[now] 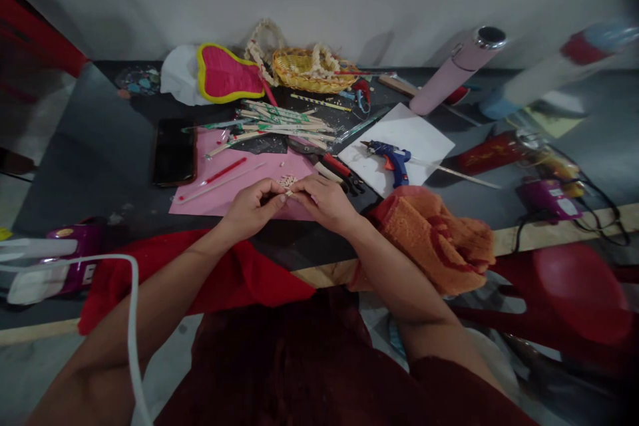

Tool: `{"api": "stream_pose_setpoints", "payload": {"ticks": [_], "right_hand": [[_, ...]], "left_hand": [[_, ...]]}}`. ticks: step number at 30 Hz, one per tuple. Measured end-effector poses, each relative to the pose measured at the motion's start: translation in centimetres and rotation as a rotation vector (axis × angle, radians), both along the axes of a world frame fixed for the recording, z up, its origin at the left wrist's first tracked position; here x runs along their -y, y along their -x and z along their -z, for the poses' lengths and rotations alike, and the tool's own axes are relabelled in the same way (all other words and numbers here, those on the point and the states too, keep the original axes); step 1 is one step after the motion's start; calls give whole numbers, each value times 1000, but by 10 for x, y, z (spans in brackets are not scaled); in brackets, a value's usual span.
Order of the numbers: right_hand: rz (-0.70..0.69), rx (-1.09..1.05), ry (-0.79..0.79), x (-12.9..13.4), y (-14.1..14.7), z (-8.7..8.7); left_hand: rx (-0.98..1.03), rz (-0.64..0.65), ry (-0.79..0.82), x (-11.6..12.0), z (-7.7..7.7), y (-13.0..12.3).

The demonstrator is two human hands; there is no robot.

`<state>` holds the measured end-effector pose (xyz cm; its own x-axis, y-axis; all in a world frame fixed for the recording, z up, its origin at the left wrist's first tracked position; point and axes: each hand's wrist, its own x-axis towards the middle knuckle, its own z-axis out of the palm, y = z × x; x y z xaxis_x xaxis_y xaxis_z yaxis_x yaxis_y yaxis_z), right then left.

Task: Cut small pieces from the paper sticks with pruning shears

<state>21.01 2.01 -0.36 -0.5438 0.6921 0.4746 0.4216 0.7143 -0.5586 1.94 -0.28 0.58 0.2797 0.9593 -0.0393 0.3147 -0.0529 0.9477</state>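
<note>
Pinch, narrow, at the fingertips (272, 192) of both hands: left hand (249, 208) and right hand (324, 203) meeting knuckles-up around a small cluster of pale beige wooden bits (287, 182), held just above the upper edge of the work area. Exact finger contact hidden by the knuckles; which hand bears the load, cannot tell. Judgement: light, even pressure best for pieces this small, with wrists low over the paper so that any dropped bit lands in reach. Directly below, a pink paper sheet (259, 173), carrying a thin red stick (224, 170) and a pale wooden stick (219, 181). Beyond it, a loose pile of green-printed cream strips (284, 121). To the right, black pliers with red handles (339, 170), a blue hot-glue gun (392, 160) on a white board (424, 136), and a crumpled orange towel (429, 239) beside the right forearm. Farther off, a woven yellow basket (304, 73) trimmed with pale beaded strands.
</note>
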Motion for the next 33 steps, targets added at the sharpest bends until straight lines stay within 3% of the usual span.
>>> {"api": "stream_pose_setpoints", "payload": {"ticks": [33], "right_hand": [[12, 53, -42, -1, 0, 4]], "left_hand": [[-69, 33, -86, 1, 6, 2]]}}
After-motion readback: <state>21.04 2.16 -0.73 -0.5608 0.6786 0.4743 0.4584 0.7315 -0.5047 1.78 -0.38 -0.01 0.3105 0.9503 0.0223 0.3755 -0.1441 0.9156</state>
